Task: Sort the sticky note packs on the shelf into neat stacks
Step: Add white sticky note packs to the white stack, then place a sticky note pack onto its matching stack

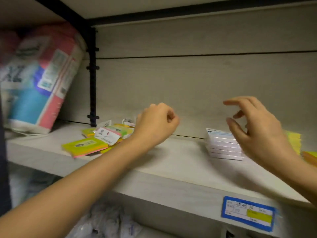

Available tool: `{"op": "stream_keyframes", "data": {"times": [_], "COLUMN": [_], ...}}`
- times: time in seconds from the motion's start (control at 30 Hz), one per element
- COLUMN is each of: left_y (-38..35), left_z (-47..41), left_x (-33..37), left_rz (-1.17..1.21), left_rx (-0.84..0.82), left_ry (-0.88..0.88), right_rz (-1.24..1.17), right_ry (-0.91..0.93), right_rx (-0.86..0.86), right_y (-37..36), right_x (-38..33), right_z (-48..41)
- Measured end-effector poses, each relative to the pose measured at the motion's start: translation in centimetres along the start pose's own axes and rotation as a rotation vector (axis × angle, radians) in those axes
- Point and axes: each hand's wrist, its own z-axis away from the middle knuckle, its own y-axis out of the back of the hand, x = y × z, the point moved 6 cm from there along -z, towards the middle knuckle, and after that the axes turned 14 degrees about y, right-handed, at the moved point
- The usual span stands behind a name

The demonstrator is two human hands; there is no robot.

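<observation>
Sticky note packs: a loose, jumbled heap (pixel 104 136) of green, yellow and pink packs lies at the left of the shelf (pixel 171 162), near the black upright.
White stack: squared-up white packs (pixel 222 145) stand at the right, against the back panel.
Yellow packs (pixel 294 140): just beyond the white stack, partly hidden.
Left hand (pixel 154 124): fingers clenched into a loose fist above the heap's right edge, holding nothing visible.
Right hand (pixel 253 127): fingers released and spread, hovering over the white stack.
Tissue bundle (pixel 39 79): leans at far left.
Price label (pixel 248 213): on the shelf's front edge.
</observation>
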Motion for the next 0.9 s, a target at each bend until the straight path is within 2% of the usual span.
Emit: {"op": "stream_keyframes", "data": {"times": [0.07,0.13,0.2,0.27,0.37,0.57,0.7,0.9], "left_y": [4.7,7.6,8.9,9.0,8.2,5.9,4.8,3.7], "left_z": [0.3,0.2,-0.5,-1.4,-2.7,-5.4,-5.9,-5.9], "left_x": [-3.7,-8.1,-12.2,-15.4,-18.4,-20.5,-20.6,-21.0], "left_rz": [0.048,0.076,0.027,-0.053,-0.169,-0.277,-0.292,-0.193], "left_rx": [0.238,0.290,0.233,0.126,-0.021,-0.233,-0.310,-0.372], "left_ry": [0.042,0.122,0.208,0.244,0.198,0.074,0.052,0.026], "right_rz": [-0.151,-0.313,-0.466,-0.562,-0.623,-0.468,-0.350,-0.452], "right_ry": [-0.014,-0.091,-0.193,-0.277,-0.362,-0.488,-0.557,-0.718], "right_rx": [0.068,0.046,-0.077,-0.269,-0.443,-0.504,-0.584,-0.601], "right_y": [0.2,-1.1,-4.0,-7.7,-12.9,-20.0,-22.4,-23.4], "right_x": [-2.6,-4.5,-6.2,-8.0,-10.8,-14.1,-14.6,-13.5], "right_z": [-1.4,-2.6,-3.4,-3.8,-4.8,-8.6,-9.3,-9.2]}}
